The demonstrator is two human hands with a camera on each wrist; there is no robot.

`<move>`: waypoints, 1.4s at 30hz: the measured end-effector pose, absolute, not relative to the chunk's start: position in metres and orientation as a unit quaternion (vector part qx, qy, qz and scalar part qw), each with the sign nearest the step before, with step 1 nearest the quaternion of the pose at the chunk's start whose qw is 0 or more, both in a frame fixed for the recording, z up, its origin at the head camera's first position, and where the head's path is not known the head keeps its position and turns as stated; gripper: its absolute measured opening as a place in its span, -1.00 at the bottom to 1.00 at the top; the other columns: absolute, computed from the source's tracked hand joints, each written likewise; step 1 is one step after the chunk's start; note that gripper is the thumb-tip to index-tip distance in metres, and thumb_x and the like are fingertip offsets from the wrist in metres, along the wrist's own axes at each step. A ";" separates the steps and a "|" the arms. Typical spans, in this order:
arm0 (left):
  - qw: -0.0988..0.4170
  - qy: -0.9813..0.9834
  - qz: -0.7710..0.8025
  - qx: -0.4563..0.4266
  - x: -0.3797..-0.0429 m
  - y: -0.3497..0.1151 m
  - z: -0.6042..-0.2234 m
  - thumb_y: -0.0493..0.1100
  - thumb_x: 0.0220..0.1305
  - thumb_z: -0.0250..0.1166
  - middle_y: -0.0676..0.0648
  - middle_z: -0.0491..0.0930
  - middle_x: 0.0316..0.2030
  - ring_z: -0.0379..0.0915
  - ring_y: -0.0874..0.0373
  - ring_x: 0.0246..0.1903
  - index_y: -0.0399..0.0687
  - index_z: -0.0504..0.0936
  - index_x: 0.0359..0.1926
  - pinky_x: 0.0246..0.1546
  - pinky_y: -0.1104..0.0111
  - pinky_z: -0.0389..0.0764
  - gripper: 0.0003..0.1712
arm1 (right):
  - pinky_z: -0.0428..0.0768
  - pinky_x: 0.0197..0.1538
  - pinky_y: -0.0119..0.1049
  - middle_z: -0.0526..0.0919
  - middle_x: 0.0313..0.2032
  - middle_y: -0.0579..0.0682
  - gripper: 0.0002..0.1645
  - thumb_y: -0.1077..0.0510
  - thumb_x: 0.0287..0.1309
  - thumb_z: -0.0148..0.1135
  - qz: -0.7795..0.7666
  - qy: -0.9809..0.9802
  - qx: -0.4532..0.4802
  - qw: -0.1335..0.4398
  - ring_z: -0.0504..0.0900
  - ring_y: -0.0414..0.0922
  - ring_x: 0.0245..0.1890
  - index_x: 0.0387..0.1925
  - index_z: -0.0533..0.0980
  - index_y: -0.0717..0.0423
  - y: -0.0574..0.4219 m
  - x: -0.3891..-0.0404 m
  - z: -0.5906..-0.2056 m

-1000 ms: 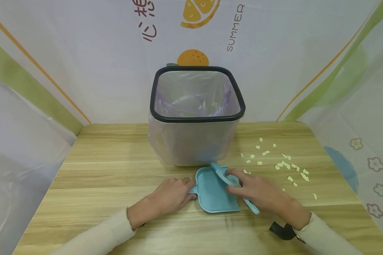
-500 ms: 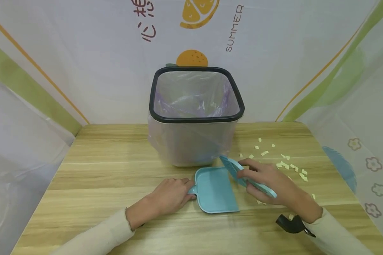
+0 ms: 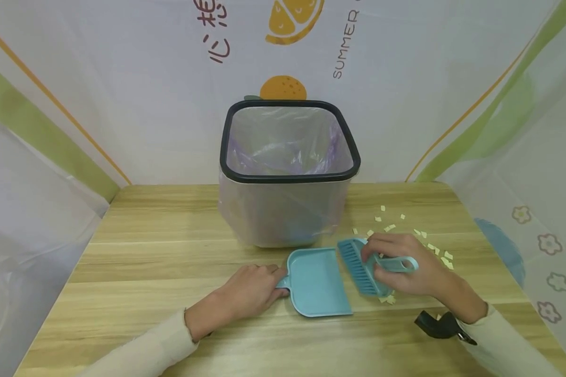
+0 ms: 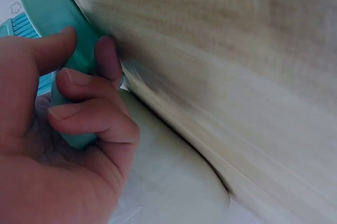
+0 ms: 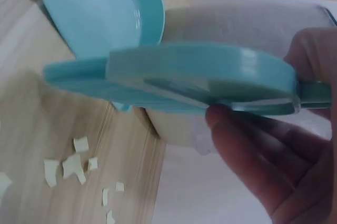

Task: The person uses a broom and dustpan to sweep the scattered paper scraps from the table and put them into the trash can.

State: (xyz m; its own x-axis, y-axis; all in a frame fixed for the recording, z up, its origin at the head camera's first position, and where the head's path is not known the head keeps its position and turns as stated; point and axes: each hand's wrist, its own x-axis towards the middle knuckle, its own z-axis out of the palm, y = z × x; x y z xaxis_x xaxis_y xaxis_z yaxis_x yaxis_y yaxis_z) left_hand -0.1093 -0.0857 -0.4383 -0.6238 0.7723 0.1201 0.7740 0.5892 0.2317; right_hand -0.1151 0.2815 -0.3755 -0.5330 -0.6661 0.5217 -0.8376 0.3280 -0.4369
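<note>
My left hand (image 3: 254,285) grips the short handle of a light blue dustpan (image 3: 317,283), which lies flat on the table with its straight edge facing right. In the left wrist view its fingers curl round the dustpan handle (image 4: 79,137). My right hand (image 3: 407,264) holds a light blue hand brush (image 3: 360,267) by its head, just right of the dustpan; the brush handle points right and the bristles face the pan. Small pale yellow paper scraps (image 3: 445,256) lie scattered beyond and under the right hand, some partly hidden by it; more scraps (image 5: 73,166) show in the right wrist view.
A bin (image 3: 287,214) with a black rim and a clear plastic liner stands behind the dustpan. The wooden table (image 3: 160,230) meets a printed white cloth (image 3: 160,94) at the back and sides. A black strap piece (image 3: 436,324) hangs at the right wrist.
My right hand has lifted the brush off the dustpan and moved right, turning it so the bristles face the pan. The left hand and dustpan have stayed in place.
</note>
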 end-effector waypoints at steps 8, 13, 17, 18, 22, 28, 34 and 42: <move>-0.011 -0.895 -0.138 -0.423 -0.110 -0.085 -0.433 0.01 0.53 0.45 -0.06 0.68 -0.25 0.50 0.19 -0.45 -0.24 0.68 0.07 -0.39 0.09 0.65 -0.61 | 0.45 -0.58 -0.50 0.61 -0.43 -0.33 -0.64 0.42 -0.02 0.33 0.326 -0.863 0.378 0.081 0.45 -0.41 -0.53 -0.27 0.66 -0.09 0.285 -0.122 -0.373; -0.026 -0.901 -0.138 -0.411 -0.110 -0.084 -0.433 -0.02 0.54 0.41 -0.09 0.72 -0.15 0.52 0.19 -0.40 -0.24 0.72 0.15 -0.31 0.12 0.67 -0.60 | 0.30 -0.64 -0.51 0.38 -0.55 -0.43 -0.73 0.36 0.00 0.32 0.313 -0.882 0.348 0.060 0.30 -0.48 -0.60 -0.34 0.66 -0.10 0.283 -0.128 -0.374; -0.033 -0.903 -0.133 -0.407 -0.111 -0.083 -0.433 -0.01 0.56 0.40 -0.11 0.75 -0.08 0.57 0.17 -0.36 -0.22 0.72 0.20 -0.26 0.11 0.69 -0.59 | 0.35 -0.63 -0.47 0.45 -0.55 -0.38 -0.77 0.33 0.04 0.31 0.309 -0.893 0.325 0.025 0.36 -0.44 -0.61 -0.34 0.66 -0.08 0.283 -0.132 -0.375; -0.033 -0.903 -0.134 -0.407 -0.111 -0.082 -0.433 -0.01 0.56 0.40 -0.11 0.75 -0.09 0.57 0.17 -0.36 -0.22 0.72 0.20 -0.26 0.10 0.69 -0.59 | 0.38 -0.62 -0.45 0.49 -0.53 -0.36 -0.77 0.33 0.06 0.32 0.309 -0.896 0.319 0.016 0.39 -0.42 -0.60 -0.33 0.66 -0.08 0.282 -0.133 -0.375; -0.031 -0.901 -0.142 -0.409 -0.112 -0.081 -0.434 -0.02 0.55 0.42 -0.09 0.77 -0.16 0.57 0.19 -0.36 -0.22 0.72 0.16 -0.31 0.13 0.67 -0.61 | 0.46 -0.56 -0.37 0.59 -0.48 -0.29 -0.79 0.31 0.11 0.34 0.309 -0.900 0.306 -0.017 0.49 -0.35 -0.55 -0.31 0.65 -0.10 0.282 -0.135 -0.373; -0.031 -0.900 -0.150 -0.407 -0.114 -0.081 -0.434 -0.02 0.54 0.42 -0.03 0.73 -0.28 0.50 0.23 -0.43 -0.18 0.71 0.06 -0.41 0.18 0.61 -0.68 | 0.42 -0.54 -0.35 0.60 -0.44 -0.32 -0.77 0.23 0.14 0.48 0.304 -0.900 0.308 -0.041 0.48 -0.36 -0.55 -0.28 0.62 -0.16 0.283 -0.138 -0.371; -0.010 -0.900 -0.146 -0.411 -0.114 -0.082 -0.434 -0.01 0.54 0.38 -0.01 0.72 -0.27 0.53 0.20 -0.43 -0.17 0.69 -0.01 -0.41 0.15 0.62 -0.71 | 0.32 -0.55 -0.38 0.37 -0.58 -0.42 -0.74 0.32 0.15 0.40 0.306 -0.897 0.315 -0.050 0.34 -0.41 -0.62 -0.26 0.59 -0.12 0.285 -0.138 -0.371; -0.012 -0.902 -0.152 -0.405 -0.114 -0.083 -0.434 -0.01 0.55 0.38 0.05 0.65 -0.32 0.44 0.22 -0.47 -0.13 0.66 -0.01 -0.44 0.16 0.58 -0.73 | 0.70 -0.29 -0.19 0.78 -0.07 0.04 -0.79 0.35 0.25 0.33 0.342 -0.902 0.255 -0.065 0.71 -0.05 -0.20 -0.18 0.63 0.00 0.298 -0.141 -0.357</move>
State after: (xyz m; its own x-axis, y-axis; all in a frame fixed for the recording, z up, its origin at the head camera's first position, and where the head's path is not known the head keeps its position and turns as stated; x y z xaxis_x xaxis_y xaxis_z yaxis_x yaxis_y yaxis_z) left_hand -0.1137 -0.0832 -0.4342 -0.6719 0.7337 0.1007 0.7262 0.6261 0.2840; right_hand -0.1415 0.2977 -0.3567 -0.8619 -0.5038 0.0580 -0.4154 0.6356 -0.6507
